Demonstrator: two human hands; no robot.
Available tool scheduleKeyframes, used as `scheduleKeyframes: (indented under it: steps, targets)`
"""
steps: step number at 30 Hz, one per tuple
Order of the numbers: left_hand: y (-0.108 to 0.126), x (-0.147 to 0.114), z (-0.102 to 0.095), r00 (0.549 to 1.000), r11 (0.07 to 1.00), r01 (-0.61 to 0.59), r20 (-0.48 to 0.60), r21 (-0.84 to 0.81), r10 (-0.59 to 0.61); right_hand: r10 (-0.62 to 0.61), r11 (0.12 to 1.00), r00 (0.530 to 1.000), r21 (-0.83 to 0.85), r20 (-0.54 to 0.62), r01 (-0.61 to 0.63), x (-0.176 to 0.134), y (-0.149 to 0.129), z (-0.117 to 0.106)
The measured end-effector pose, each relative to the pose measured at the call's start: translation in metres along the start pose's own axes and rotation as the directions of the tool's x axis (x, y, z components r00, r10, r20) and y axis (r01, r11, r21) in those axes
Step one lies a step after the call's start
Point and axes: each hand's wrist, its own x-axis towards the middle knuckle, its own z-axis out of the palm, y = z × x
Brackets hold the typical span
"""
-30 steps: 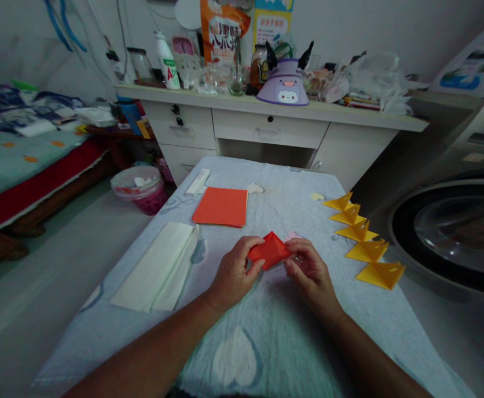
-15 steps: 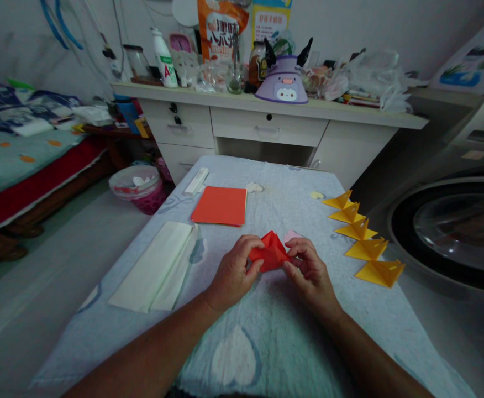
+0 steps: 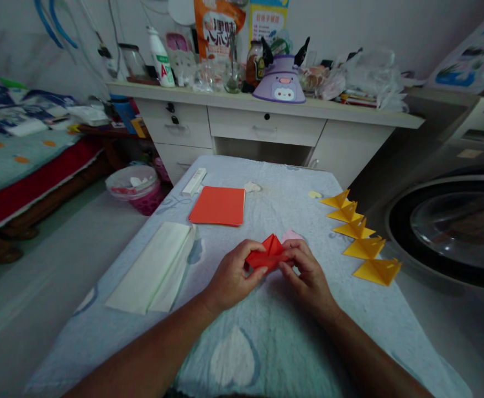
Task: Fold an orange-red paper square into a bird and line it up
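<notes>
Between my two hands is a small folded piece of red origami paper (image 3: pixel 268 255), with a pointed flap standing up in its middle. My left hand (image 3: pixel 237 272) pinches its left side between thumb and fingers. On the right side, my right hand (image 3: pixel 307 275) grips the edge in the same way, fingertips close to the centre. Beyond my hands lies a stack of square red paper (image 3: pixel 217 205). Several folded yellow paper pieces (image 3: pixel 373 271) stand in a row along the table's right side.
A folded pale green sheet (image 3: pixel 153 268) lies left of my hands, with a narrow white box (image 3: pixel 194 182) farther back. The cloth-covered table (image 3: pixel 233 354) faces a cluttered white cabinet (image 3: pixel 267 124). A washing machine (image 3: pixel 478 143) stands right; a pink bin (image 3: pixel 136 190) stands left.
Both hands have turned the red paper slightly, and its lower front edge is now pressed into a narrower shape. My right fingers have moved inward. The whole view has shifted a little.
</notes>
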Motion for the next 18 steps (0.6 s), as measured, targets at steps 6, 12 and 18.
scheduleKeyframes:
  steps: [6, 12, 18]
  targets:
    - [-0.0001, -0.0027, 0.0001, 0.999, 0.999, 0.028, 0.027, 0.037, -0.029, -0.018, 0.999, 0.999, 0.049, -0.031, 0.019, 0.0002, 0.0044, -0.0015]
    - [-0.0051, -0.0038, 0.0018, 0.999, 0.999, -0.031, 0.031, 0.040, 0.029, -0.013, 1.000, 0.999, 0.027, -0.047, 0.014, -0.0006, 0.0052, 0.0009]
    - [-0.0023, -0.0006, -0.0016, 1.000, 0.999, -0.013, -0.004, 0.033, 0.013, -0.006, 1.000, 0.992, -0.028, -0.124, 0.003, -0.0020, 0.0065, 0.0010]
